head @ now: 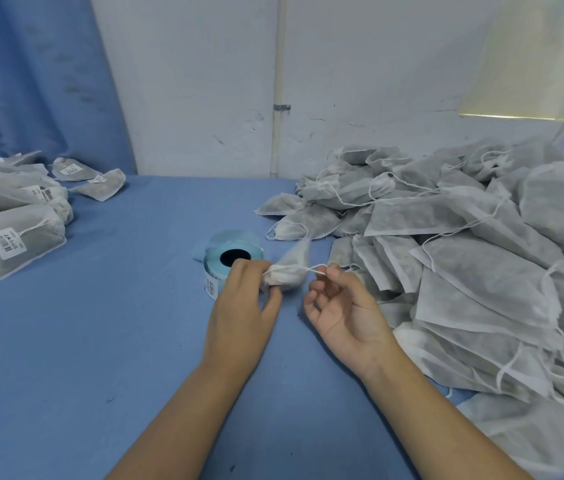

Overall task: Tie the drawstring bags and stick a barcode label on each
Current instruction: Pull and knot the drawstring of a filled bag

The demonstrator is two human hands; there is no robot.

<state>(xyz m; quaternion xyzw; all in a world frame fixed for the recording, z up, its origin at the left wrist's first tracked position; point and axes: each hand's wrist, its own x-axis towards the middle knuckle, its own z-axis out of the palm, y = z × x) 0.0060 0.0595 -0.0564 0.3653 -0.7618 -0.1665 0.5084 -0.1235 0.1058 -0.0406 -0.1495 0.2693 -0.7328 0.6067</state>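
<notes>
Working over the blue table (100, 341), with both forearms reaching in from the lower edge. Gripping the bunched neck of a bag (285, 273) in the left hand (244, 306): back of the hand up, wrist straight, fingers curled over the top, thumb tucked beneath. Pinching the drawstring (315, 269) between thumb and forefinger of the right hand (342, 313): palm turned up and toward the left, other fingers loosely curled round nothing. Holding that string short and taut between the two hands, set just apart. Lifting the bag above the table, body blurred and pointing up and away, just in front of the label roll (230, 261). Covering part of that roll with the left knuckles; lying flat, hole up, with a barcode strip hanging at the near side. Heaped to the right, close by the right wrist: untied bags (464, 254) with loose strings. Stacked at far left, well apart from the hands: tied bags (14, 220) bearing barcode labels.
</notes>
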